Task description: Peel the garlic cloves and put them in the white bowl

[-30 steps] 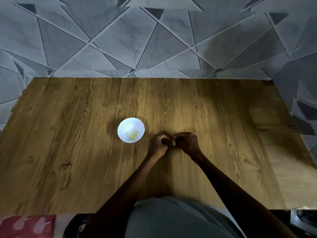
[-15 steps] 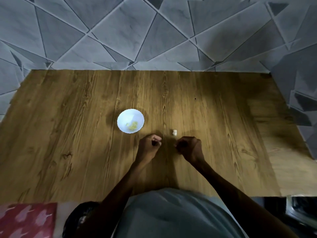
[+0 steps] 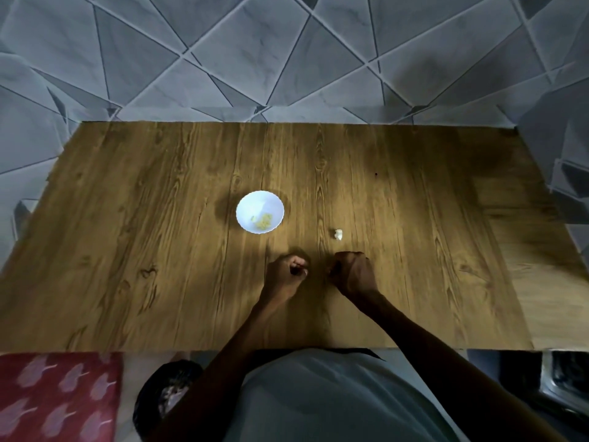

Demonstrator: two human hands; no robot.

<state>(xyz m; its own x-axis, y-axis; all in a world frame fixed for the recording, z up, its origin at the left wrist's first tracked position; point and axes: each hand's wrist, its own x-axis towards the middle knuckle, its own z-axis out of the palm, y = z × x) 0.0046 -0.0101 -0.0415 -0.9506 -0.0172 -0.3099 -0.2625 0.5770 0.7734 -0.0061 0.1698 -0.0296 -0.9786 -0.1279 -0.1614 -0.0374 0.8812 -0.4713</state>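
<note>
The white bowl [image 3: 259, 202] stands on the wooden table [image 3: 159, 250] a little left of centre, with several yellowish peeled cloves [image 3: 264, 221] inside. One pale garlic piece [image 3: 338, 234] lies loose on the wood to the bowl's right. My left hand [image 3: 287, 274] rests below the bowl with its fingers curled. A small pale bit at its fingertips looks like a pinched garlic clove. My right hand [image 3: 352, 272] is a curled fist just below the loose piece, apart from it. Nothing shows inside the fist.
A grey tiled floor [image 3: 287, 59] surrounds the table. By the near edge lie a red patterned cloth [image 3: 57, 397] at the left and a dark round object [image 3: 169, 387] beside my body. A metal object [image 3: 564, 378] sits at the lower right.
My hands, joined over the garlic a second ago, have parted and drawn back toward me. A pale garlic piece now lies uncovered on the table.
</note>
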